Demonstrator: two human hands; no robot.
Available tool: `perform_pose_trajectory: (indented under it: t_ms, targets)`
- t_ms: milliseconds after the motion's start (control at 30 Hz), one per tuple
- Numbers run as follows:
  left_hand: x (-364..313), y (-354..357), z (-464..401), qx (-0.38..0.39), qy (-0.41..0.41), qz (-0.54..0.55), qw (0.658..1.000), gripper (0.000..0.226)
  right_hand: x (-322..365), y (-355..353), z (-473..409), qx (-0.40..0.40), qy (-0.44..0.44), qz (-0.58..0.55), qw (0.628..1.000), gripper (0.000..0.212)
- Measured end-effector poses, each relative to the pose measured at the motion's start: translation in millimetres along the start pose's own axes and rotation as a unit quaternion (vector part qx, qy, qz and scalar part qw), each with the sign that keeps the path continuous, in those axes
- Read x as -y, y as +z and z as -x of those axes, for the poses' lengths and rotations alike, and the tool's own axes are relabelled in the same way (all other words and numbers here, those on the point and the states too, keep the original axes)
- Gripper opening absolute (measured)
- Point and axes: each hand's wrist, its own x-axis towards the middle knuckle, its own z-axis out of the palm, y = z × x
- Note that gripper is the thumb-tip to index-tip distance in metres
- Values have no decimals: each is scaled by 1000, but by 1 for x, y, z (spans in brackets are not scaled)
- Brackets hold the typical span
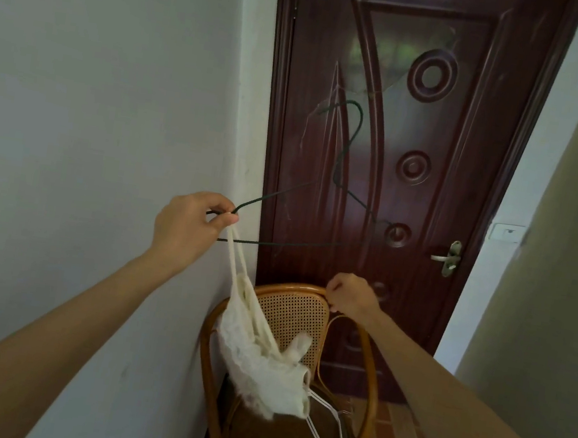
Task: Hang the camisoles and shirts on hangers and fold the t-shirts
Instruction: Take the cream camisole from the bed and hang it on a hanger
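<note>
While pinched with dark hanger (pixel 338 173), cream lace camisole (pixel 260 359), dangling, crumpled

— Where does the one view sit?
— On the person's head, wide-angle, looking forward and slightly down along both outstretched forearms.
— Facing what?
— A dark red door (pixel 398 167) straight ahead, with a white wall (pixel 95 80) close on the left.
— How near?
— Near enough that the rattan chair (pixel 288 315) stands just below, within arm's reach.
— Any second view?
— None, so nothing overlaps.
</note>
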Motion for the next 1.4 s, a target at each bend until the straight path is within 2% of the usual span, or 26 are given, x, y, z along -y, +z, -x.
perform_pose_trajectory:
  t_ms: [133,267,333,433,600,900,1133,1300,1400]
  targets:
    - [-8,7,3,17,-3,-6,1000,13,30,29,21,95,-97,-107,985,10]
    - [-13,13,12,33,11,-32,999,14,66,43,44,278,-155,-177,931,46]
    - [-13,12,15,35,7,-37,999,14,79,60,44,308,-179,-165,920,50]
    - [-13,7,20,26,1,-39,999,12,92,83,42,259,-199,-121,937,49]
    - [-8,-7,19,28,-4,-53,998,11,93,89,36,163,-214,-61,961,12]
    - [-9,-16,18,47,17,-34,998,9,43,41,6,28,-89,26,995,24]
    - [-2,-13,11,30,17,9,999,9,-25,-4,-17,-22,6,39,999,19]
    - [7,-10,7,30,16,48,998,2,-52,-36,-18,-18,29,47,998,10]
    - [11,-8,6,32,19,44,998,3,-63,-50,-17,-4,72,41,997,12]
